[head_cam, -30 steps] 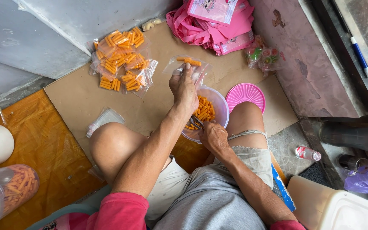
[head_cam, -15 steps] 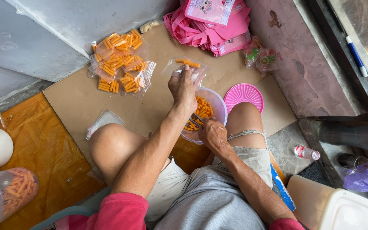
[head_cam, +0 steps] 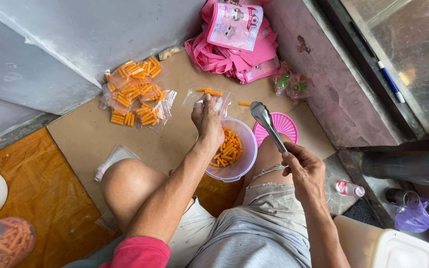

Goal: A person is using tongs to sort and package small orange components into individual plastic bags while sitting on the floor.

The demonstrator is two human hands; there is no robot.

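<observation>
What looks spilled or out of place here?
One orange snack stick lies loose on the cardboard, beside the small clear bag the left hand holds, outside the bowl.

Left hand [head_cam: 207, 119] outstretched and pinched; right hand [head_cam: 305, 171] raised, fingers curled.

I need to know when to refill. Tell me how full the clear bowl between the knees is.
Partly full. The clear bowl holds orange snack sticks across only part of its bottom; bare plastic shows along the near side.
</observation>
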